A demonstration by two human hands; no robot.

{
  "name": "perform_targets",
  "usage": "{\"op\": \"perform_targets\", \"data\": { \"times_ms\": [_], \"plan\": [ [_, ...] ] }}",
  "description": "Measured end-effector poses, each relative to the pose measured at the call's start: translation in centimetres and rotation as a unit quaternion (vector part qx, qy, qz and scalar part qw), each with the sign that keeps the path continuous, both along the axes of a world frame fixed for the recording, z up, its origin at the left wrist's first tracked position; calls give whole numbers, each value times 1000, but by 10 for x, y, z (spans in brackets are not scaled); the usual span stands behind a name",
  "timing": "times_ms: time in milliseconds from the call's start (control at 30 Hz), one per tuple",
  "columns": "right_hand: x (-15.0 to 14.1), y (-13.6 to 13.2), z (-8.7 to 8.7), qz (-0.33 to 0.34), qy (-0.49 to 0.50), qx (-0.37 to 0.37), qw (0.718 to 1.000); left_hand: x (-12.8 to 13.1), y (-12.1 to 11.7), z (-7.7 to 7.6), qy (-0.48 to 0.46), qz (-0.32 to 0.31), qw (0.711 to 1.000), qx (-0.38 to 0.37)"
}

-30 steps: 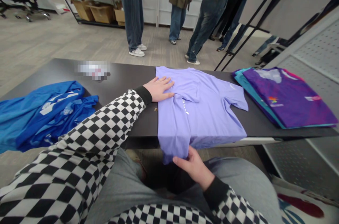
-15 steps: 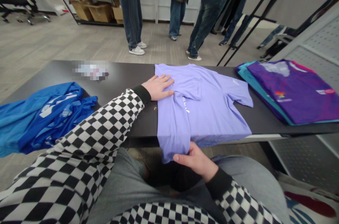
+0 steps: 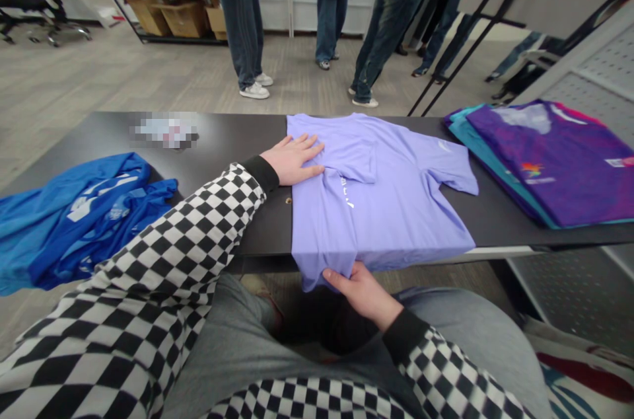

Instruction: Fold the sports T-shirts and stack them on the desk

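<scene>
A lavender T-shirt (image 3: 396, 207) lies across the dark table, its left side folded inward with one sleeve lying over the body. White lettering shows partly beside the fold, and the other sleeve points right. My left hand (image 3: 293, 160) rests flat on the folded upper left part, fingers spread. At the table's front edge, my right hand (image 3: 364, 293) grips the shirt's overhanging hem, thumb on top and the fingers hidden under the cloth.
Crumpled blue garments (image 3: 99, 214) lie at the left of the table (image 3: 257, 227). Folded purple and teal shirts (image 3: 559, 161) are stacked at the right. A blurred-out item (image 3: 166, 129) sits at the back left. Several people stand beyond the table, near a shelf with boxes (image 3: 183, 17).
My right hand has moved slightly up and left along the hem, its thumb now lying over the cloth. My left hand stays flat on the shirt. The view has shifted a little.
</scene>
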State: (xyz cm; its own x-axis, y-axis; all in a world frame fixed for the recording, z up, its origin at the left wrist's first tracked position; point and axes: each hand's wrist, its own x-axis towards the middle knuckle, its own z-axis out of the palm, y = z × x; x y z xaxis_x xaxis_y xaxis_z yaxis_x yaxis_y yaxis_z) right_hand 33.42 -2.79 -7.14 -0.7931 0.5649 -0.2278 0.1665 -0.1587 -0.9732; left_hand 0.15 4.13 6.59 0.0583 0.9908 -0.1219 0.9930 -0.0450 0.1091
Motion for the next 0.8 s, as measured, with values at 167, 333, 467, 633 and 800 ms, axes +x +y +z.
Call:
{"op": "perform_targets", "data": {
  "times_ms": [167, 333, 467, 633, 800],
  "plan": [
    [1, 6, -28, 9, -48, 42, 998, -1, 0, -2, -6, -5, 1000, 6],
    [0, 10, -57, 34, -168, 138, 976, 0, 0, -3, -10, -6, 1000, 12],
    [9, 6, -49, 151, -375, 229, 885, -1, 0, -6, -19, -13, 999, 27],
    [41, 8, 43, 258, -371, 263, 853, -7, 0, -10, -47, -8, 997, 54],
    [78, 75, 167, 248, -268, 133, 921, -2, 1, -10, -60, -40, 985, 157]
  ]
}}
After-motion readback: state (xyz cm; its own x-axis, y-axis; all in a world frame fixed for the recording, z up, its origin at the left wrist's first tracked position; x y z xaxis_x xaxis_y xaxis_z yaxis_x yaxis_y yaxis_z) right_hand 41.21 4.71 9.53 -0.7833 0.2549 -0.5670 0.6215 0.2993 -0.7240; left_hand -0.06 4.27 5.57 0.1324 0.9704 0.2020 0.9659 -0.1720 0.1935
